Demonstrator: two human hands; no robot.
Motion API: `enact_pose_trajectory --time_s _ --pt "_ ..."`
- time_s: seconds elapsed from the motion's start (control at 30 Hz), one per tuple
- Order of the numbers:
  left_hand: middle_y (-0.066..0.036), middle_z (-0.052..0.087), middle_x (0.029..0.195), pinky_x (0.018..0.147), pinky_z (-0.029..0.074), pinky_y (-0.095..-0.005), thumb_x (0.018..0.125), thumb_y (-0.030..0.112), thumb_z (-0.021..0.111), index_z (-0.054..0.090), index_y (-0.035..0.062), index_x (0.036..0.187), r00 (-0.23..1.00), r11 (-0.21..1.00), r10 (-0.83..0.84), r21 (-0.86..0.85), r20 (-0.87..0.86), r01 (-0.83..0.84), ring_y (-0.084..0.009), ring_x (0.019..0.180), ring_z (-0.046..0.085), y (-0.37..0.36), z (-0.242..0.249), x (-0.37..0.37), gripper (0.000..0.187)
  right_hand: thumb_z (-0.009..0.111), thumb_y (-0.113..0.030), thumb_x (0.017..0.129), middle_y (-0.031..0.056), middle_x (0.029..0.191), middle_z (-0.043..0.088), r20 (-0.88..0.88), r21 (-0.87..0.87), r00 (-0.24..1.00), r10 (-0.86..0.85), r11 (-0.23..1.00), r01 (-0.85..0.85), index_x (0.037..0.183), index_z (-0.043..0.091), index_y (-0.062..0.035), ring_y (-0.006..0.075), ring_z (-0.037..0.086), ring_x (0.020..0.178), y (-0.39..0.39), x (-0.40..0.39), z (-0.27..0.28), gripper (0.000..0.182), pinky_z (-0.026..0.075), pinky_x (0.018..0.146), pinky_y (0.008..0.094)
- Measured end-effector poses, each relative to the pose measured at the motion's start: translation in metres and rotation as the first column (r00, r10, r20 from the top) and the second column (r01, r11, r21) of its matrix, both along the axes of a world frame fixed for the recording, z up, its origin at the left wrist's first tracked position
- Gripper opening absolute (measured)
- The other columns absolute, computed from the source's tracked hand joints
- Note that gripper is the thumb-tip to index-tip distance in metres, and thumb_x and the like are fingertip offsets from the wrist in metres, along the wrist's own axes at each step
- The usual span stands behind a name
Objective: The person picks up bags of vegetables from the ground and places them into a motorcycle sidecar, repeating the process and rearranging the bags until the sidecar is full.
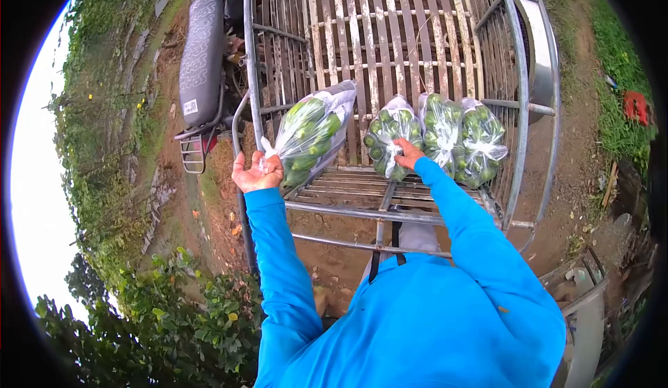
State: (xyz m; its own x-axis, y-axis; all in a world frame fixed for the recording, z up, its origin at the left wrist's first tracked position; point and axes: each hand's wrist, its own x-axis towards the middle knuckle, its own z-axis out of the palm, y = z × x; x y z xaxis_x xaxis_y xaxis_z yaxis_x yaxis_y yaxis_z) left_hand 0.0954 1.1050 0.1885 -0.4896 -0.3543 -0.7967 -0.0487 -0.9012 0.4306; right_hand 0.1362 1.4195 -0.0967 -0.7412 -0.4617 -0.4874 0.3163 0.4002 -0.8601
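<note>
My left hand (258, 172) is closed on the gathered neck of a clear plastic bag of long green vegetables (309, 134), perhaps cucumbers. That bag leans over the left front corner of a slatted cart bed. With my right hand (408, 154) I pinch the gathered top of a second bag of green vegetables (385, 129), which rests at the front of the bed. Right beside it are a third bag (442, 127) and a fourth bag (483, 138), packed side by side with twisted necks facing me.
Metal rails (520, 103) enclose the slatted cart bed (390, 33), with a front rail (362, 212) close to my body. A parked motorcycle with a patterned seat (200, 61) stands to the left. Leafy plants (202, 318) grow at lower left; red material (635, 107) lies on the right-hand grass.
</note>
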Motion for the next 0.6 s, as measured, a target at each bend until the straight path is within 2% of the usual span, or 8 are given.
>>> enact_pose_trajectory --time_s 0.03,0.17,0.23,0.27,0.4,0.5,0.53,0.6 --pt "0.000 0.033 0.055 0.039 0.018 -0.0255 0.069 0.038 0.054 0.039 0.0073 0.067 0.999 1.000 -0.008 -0.020 0.049 0.009 -0.0154 0.048 0.028 0.002 -0.022 -0.001 0.034 0.058 -0.019 0.076 0.0182 0.120 0.045 0.012 -0.033 1.000 -0.011 0.999 0.011 0.120 0.038 -0.0076 0.0300 0.045 0.110 0.001 0.001 -0.004 0.050 0.035 0.093 0.0348" --pt "-0.001 0.028 0.050 0.038 0.017 -0.0264 0.067 0.046 0.058 0.037 0.0107 0.060 0.907 0.931 -0.344 -0.037 0.242 0.363 -0.0164 0.042 0.027 0.021 -0.080 -0.003 0.042 0.057 -0.019 0.077 0.0184 0.120 0.045 0.144 -0.082 0.988 -0.051 0.995 0.063 0.120 0.038 -0.0072 0.0297 0.044 0.112 0.004 0.001 0.002 0.049 0.035 0.093 0.0358" --pt "0.000 0.027 0.048 0.038 0.018 -0.0269 0.066 0.052 0.057 0.037 0.0127 0.055 0.836 0.890 -0.440 0.032 0.328 0.456 -0.0154 0.041 0.027 0.026 -0.109 -0.001 0.045 0.057 -0.020 0.077 0.0185 0.119 0.046 0.055 -0.085 0.995 -0.079 0.993 0.084 0.119 0.038 -0.0067 0.0299 0.046 0.110 0.000 0.003 -0.010 0.048 0.036 0.091 0.0362" --pt "0.000 0.026 0.046 0.038 0.018 -0.0267 0.066 0.053 0.057 0.035 0.0132 0.053 0.859 0.911 -0.382 -0.015 0.341 0.412 -0.0161 0.041 0.028 0.024 -0.135 0.007 0.047 0.057 -0.020 0.077 0.0185 0.119 0.046 0.067 -0.080 0.994 -0.088 0.992 0.093 0.119 0.038 -0.0067 0.0299 0.046 0.110 -0.001 0.004 -0.014 0.048 0.036 0.091 0.0362" --pt "-0.001 0.025 0.047 0.038 0.019 -0.0269 0.065 0.052 0.057 0.034 0.0122 0.053 0.865 0.931 -0.365 0.149 0.343 0.333 -0.0162 0.041 0.027 0.056 -0.159 0.027 0.048 0.057 -0.022 0.076 0.0180 0.114 0.047 0.109 -0.099 0.991 -0.073 0.992 0.084 0.117 0.040 -0.0051 0.0296 0.047 0.104 0.005 -0.002 0.004 0.047 0.038 0.087 0.0364" --pt "-0.001 0.027 0.052 0.038 0.020 -0.0262 0.066 0.048 0.058 0.033 0.0113 0.055 0.927 0.977 -0.199 0.132 0.317 0.165 -0.0162 0.043 0.026 0.073 -0.155 0.032 0.046 0.056 -0.022 0.076 0.0182 0.110 0.047 0.107 -0.132 0.991 -0.085 0.986 0.099 0.112 0.041 -0.0045 0.0287 0.048 0.100 -0.002 -0.001 -0.014 0.043 0.038 0.084 0.0359" --pt "-0.001 0.028 0.053 0.038 0.020 -0.0257 0.066 0.046 0.058 0.034 0.0110 0.056 0.938 0.985 -0.141 0.143 0.316 0.100 -0.0158 0.043 0.026 0.078 -0.155 0.032 0.044 0.055 -0.022 0.075 0.0177 0.107 0.048 0.013 -0.141 0.996 -0.086 0.986 0.087 0.109 0.041 -0.0040 0.0284 0.048 0.096 -0.004 -0.002 -0.013 0.042 0.038 0.083 0.0357" --pt "-0.001 0.030 0.054 0.037 0.021 -0.0272 0.065 0.042 0.059 0.037 0.0105 0.060 0.963 0.985 -0.054 0.172 0.264 0.008 -0.0177 0.044 0.029 0.080 -0.157 0.037 0.038 0.056 -0.021 0.074 0.0156 0.104 0.047 0.113 -0.133 0.991 -0.071 0.987 0.086 0.109 0.041 -0.0044 0.0252 0.047 0.093 -0.001 -0.005 -0.011 0.042 0.038 0.082 0.0334"
